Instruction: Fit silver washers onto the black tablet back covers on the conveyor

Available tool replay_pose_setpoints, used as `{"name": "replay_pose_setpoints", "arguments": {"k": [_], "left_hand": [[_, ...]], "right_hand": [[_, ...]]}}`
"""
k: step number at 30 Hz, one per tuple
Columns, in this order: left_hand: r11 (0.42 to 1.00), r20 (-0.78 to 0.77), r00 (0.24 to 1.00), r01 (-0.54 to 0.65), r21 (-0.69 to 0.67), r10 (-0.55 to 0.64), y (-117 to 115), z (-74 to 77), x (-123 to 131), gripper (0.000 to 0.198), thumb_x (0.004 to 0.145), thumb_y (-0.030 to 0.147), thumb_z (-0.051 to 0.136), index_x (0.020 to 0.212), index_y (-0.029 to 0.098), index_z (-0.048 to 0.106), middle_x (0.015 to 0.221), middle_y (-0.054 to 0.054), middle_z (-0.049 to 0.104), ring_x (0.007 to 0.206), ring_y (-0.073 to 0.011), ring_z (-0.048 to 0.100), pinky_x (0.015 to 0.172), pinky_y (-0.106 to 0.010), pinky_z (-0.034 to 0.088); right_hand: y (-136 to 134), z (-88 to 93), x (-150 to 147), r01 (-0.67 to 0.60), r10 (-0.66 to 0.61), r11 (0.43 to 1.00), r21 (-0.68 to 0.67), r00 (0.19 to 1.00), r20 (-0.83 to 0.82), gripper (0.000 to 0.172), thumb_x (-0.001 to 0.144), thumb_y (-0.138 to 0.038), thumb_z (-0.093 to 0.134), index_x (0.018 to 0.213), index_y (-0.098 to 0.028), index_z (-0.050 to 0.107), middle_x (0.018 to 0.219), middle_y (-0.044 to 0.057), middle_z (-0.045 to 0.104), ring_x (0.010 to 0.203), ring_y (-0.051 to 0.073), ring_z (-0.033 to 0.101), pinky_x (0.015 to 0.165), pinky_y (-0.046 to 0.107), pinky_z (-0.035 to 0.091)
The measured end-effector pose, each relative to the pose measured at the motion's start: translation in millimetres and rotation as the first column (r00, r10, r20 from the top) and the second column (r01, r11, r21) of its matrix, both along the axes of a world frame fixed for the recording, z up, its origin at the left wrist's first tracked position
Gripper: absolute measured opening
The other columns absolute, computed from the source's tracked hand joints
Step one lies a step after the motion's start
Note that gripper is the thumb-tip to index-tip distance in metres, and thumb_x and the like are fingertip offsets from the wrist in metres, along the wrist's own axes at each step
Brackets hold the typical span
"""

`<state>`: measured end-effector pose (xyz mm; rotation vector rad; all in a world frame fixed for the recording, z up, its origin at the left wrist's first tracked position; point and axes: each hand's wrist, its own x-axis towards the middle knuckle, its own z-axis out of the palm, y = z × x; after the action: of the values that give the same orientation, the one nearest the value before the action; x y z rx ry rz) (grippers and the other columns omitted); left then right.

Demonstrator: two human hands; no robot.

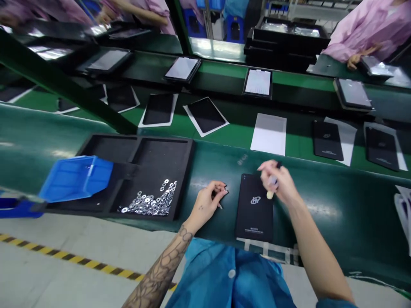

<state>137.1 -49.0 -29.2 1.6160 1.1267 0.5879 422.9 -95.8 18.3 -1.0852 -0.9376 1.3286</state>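
A black tablet back cover [254, 214] with a pale logo lies on the green bench in front of me. Over its upper right part, my right hand [278, 183] is closed around a short pen-like tool [270, 193] with a pale yellowish end pointing down. To the left of the cover, my left hand [207, 201] holds its thumb and fingertips in a pinch. A tiny bright glint shows at those fingertips, too small to name. Further left, small silver metal rings [154, 203] are heaped in one compartment of a black divided tray [184, 179].
A blue plastic bin [75, 177] rests on the tray's left side. Beyond the bench runs a green conveyor [237, 124] with black covers on white sheets. Tablets in trays [258, 82] line a raised track behind it. A green post [73, 94] slants at left. Co-workers in pink [369, 32] sit opposite.
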Motion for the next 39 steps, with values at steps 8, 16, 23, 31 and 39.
{"name": "replay_pose_setpoints", "arguments": {"k": [8,16,23,31,39], "left_hand": [[0.919,-0.204,0.933,0.338,0.202,-0.298,52,23.4,60,0.014,0.100,0.035,0.073,0.095,0.023,0.077,0.102,-0.006,0.075,0.095,-0.0229,0.068,0.087,-0.035,0.053],[0.856,-0.409,0.815,0.499,0.135,-0.411,86,23.7,78,0.010,0.096,0.034,0.077,0.093,0.024,0.079,0.107,-0.005,0.073,0.101,-0.0247,0.061,0.094,-0.040,0.047],[0.786,-0.499,0.685,0.618,0.012,-0.530,115,34.4,93,0.024,0.086,0.042,0.085,0.091,0.022,0.072,0.097,-0.003,0.068,0.088,-0.0203,0.059,0.081,-0.033,0.047],[0.507,-0.690,0.349,0.861,-0.031,-0.634,147,46.7,149,0.042,0.068,0.040,0.101,0.083,0.022,0.066,0.095,0.000,0.063,0.096,-0.0240,0.063,0.082,-0.032,0.043],[0.346,-0.681,0.252,0.938,-0.002,-0.688,145,48.4,169,0.044,0.065,0.029,0.103,0.082,0.020,0.064,0.104,-0.001,0.062,0.112,-0.0286,0.059,0.092,-0.037,0.043]], "right_hand": [[14,-51.2,64,0.322,-0.293,0.944,-0.075,0.710,-0.640,0.017,0.094,-0.030,0.074,0.088,-0.022,0.061,0.057,-0.012,0.035,0.041,0.005,0.017,0.033,0.014,0.023],[18,-47.6,54,0.296,-0.263,0.953,-0.057,0.726,-0.636,0.020,0.092,-0.034,0.075,0.086,-0.023,0.059,0.056,-0.012,0.034,0.043,0.005,0.013,0.035,0.016,0.019],[20,-50.9,47,0.332,-0.298,0.942,-0.046,0.769,-0.565,0.026,0.091,-0.040,0.077,0.088,-0.024,0.056,0.058,-0.012,0.034,0.043,0.005,0.017,0.036,0.018,0.018],[21,-45.7,43,0.336,-0.320,0.941,-0.047,0.832,-0.453,0.034,0.094,-0.046,0.077,0.086,-0.025,0.051,0.058,-0.012,0.030,0.041,0.005,0.020,0.036,0.018,0.020],[13,-16.4,33,0.319,-0.289,0.947,0.048,0.905,-0.313,0.057,0.099,-0.051,0.074,0.066,-0.024,0.035,0.056,-0.009,0.024,0.045,0.008,0.022,0.039,0.020,0.025]]}}
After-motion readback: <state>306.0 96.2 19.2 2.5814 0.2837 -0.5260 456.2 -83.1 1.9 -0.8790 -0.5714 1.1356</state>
